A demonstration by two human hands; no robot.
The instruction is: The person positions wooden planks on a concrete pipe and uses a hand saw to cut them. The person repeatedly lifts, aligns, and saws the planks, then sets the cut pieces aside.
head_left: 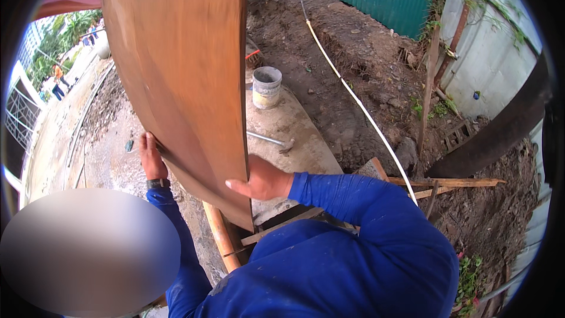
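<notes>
The biggest thing in front of you is that wooden board [182, 70], reddish brown, standing tall and running out past the top edge, with its lower corner down near your body between your two arms. Behind it there's a big stretch of churned-up brown dirt [388, 82], then the green corrugated fence [376, 0] at the far side. The concrete slab [306, 123] sits just right of the board, and a thin white hose [356, 100] curves across the dirt beyond that.

As for your grip: your right hand [268, 179] is on the board's right edge, low down, thumb lying across the near face and pointing left, the other fingers tucked round behind the edge and out of sight. So the board sits between that thumb and those fingers. Your left hand [153, 160] is at the left edge, a bit higher, fingers close together and pointing up, the board just to their right. Thumb's hidden on that one, so I can't tell whether you're pinching.

Smaller stuff: a grubby grey bucket [266, 91] upright on the slab, and a hammer [265, 137] lying nearer you.
</notes>
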